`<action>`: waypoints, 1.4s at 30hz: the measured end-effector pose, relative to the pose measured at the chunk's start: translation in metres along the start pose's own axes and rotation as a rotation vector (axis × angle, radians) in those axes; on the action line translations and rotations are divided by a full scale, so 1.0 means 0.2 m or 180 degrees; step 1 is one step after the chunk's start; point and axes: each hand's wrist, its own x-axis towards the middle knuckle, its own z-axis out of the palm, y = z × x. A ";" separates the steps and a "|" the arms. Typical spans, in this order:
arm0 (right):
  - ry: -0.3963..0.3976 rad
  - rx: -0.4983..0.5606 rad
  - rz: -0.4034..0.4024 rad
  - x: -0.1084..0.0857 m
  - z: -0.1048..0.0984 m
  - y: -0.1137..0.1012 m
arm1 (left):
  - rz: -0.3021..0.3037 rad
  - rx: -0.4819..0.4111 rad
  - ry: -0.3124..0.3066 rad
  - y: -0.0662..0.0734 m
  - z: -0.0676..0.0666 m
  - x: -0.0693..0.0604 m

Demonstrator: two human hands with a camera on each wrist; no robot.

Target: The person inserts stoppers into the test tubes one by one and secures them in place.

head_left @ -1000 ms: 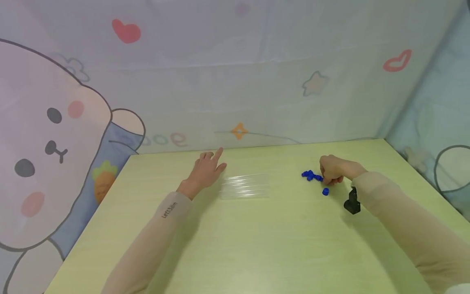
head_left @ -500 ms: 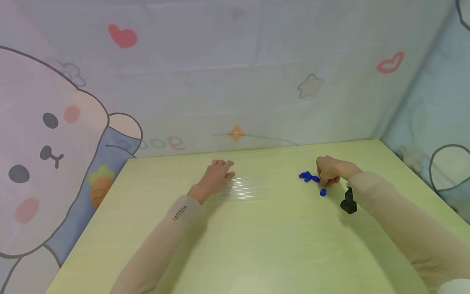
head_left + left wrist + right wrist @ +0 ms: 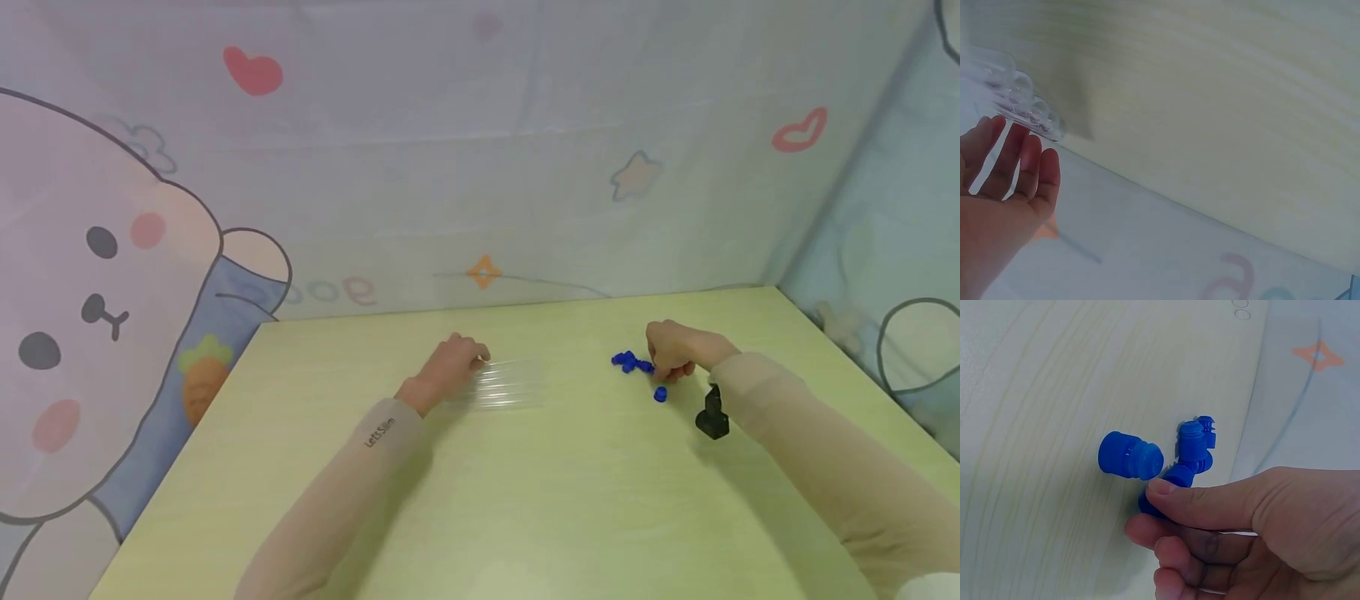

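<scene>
Left hand [image 3: 450, 368] at the clear tubes [image 3: 510, 385], right hand [image 3: 671, 350] pinching a blue cap [image 3: 1148, 505].
Head: the tubes lie on the table [image 3: 495, 517], left ends partly covered; the pinched cap is hidden beside the cap cluster [image 3: 627, 362]. Left wrist: tubes cut off at the edge; loosely extended fingers, contact unclear. Right wrist: thumb and forefinger mostly hide their cap; a lone cap [image 3: 1127, 455] lies near.
</scene>
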 end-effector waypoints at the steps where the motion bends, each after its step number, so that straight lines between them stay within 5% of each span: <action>1: 0.0002 0.0000 -0.0005 0.00 0.00 0.00 | -0.0008 -0.0004 -0.0001 0.00 0.00 0.00; 25: 0.0035 -0.0105 0.0051 0.01 0.00 -0.03 | -0.0131 -0.0140 -0.0185 0.00 0.00 0.04; 42: 0.0185 0.0022 -0.0170 -0.02 0.03 0.02 | 0.0001 -0.0133 0.0203 0.01 -0.05 -0.01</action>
